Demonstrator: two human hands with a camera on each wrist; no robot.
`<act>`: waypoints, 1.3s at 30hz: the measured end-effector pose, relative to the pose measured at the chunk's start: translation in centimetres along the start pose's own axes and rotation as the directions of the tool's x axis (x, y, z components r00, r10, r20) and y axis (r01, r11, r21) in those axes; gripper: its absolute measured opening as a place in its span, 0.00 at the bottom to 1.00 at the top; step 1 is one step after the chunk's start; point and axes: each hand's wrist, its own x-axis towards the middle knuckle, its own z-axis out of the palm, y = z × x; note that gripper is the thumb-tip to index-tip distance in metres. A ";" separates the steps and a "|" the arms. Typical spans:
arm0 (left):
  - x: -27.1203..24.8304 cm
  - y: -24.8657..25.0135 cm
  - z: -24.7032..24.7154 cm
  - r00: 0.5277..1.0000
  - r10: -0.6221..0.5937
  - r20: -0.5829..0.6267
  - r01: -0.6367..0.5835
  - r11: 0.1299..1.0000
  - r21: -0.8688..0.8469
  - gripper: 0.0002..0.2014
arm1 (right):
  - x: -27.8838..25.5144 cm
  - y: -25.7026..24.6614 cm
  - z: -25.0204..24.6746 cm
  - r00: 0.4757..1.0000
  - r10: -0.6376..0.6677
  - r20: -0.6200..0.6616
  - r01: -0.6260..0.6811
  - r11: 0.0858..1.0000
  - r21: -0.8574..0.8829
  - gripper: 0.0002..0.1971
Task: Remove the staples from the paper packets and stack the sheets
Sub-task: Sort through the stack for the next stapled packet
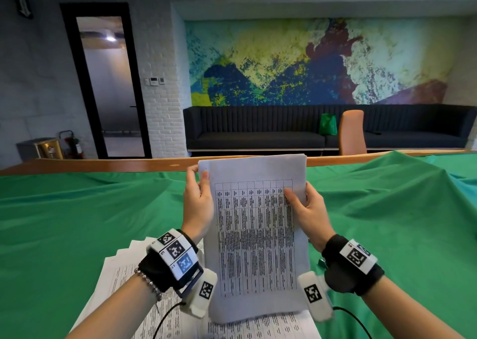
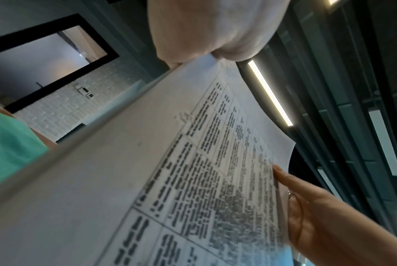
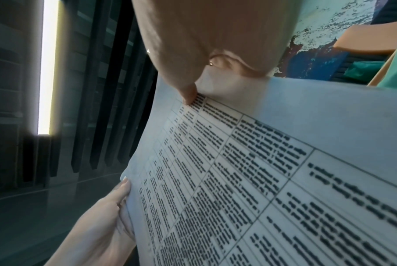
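Observation:
Both hands hold a paper packet (image 1: 255, 235) upright above the green table, its printed table facing me. My left hand (image 1: 200, 199) pinches the packet's upper left edge, thumb on the front near the corner. On the opposite side, my right hand (image 1: 304, 207) pinches the right edge, thumb on the print. The same packet (image 2: 192, 171) fills the left wrist view, with small torn marks in its left margin. In the right wrist view the thumb presses on the packet (image 3: 261, 171). Loose printed sheets (image 1: 144, 300) lie fanned on the cloth below. No staple shows clearly.
A green cloth (image 1: 77, 222) covers the table, rumpled into a high fold at the right (image 1: 395, 173). The table's wooden rim (image 1: 116, 164) runs behind. Beyond stand an orange chair (image 1: 352, 132), a dark sofa (image 1: 258, 129) and a glass door (image 1: 111, 85).

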 end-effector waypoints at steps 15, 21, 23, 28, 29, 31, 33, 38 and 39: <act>0.2 3.0 1.9 0.966 0.241 -0.095 -0.232 0.967 0.103 0.12 | 0.2 -2.3 0.9 0.958 -0.286 -0.038 0.275 0.945 -0.175 0.13; -1.8 -0.8 1.1 0.989 0.148 0.019 -0.149 0.974 0.171 0.26 | -0.6 1.3 -0.4 0.993 -0.114 0.024 0.115 0.934 -0.338 0.17; -1.1 -0.6 0.8 0.974 0.219 0.064 -0.227 0.953 0.199 0.31 | -0.4 1.2 -0.6 0.994 -0.108 0.029 0.111 0.934 -0.340 0.18; 0.6 -0.2 -0.1 0.954 0.289 0.081 -0.300 0.923 0.241 0.19 | -0.5 1.7 -0.7 0.996 -0.064 0.064 0.083 0.933 -0.350 0.16; 0.7 -0.2 -0.2 0.952 0.297 0.080 -0.307 0.919 0.248 0.16 | -0.6 1.8 -0.6 0.995 -0.074 0.062 0.091 0.931 -0.353 0.15; 0.7 -0.2 0.0 0.956 0.290 0.053 -0.294 0.927 0.233 0.13 | -0.7 1.8 -0.4 0.994 -0.093 0.052 0.106 0.932 -0.348 0.14; 0.7 -0.1 0.1 0.961 0.277 0.020 -0.275 0.940 0.203 0.13 | -0.7 1.5 -0.1 0.992 -0.116 0.044 0.124 0.936 -0.328 0.12; 1.3 1.0 0.2 0.935 0.353 -0.024 -0.343 0.921 0.184 0.13 | -0.6 0.4 0.2 0.975 -0.221 -0.005 0.212 0.942 -0.260 0.08; 1.3 0.9 0.3 0.933 0.359 -0.029 -0.348 0.918 0.189 0.13 | -0.5 0.5 0.1 0.974 -0.225 -0.011 0.214 0.942 -0.260 0.08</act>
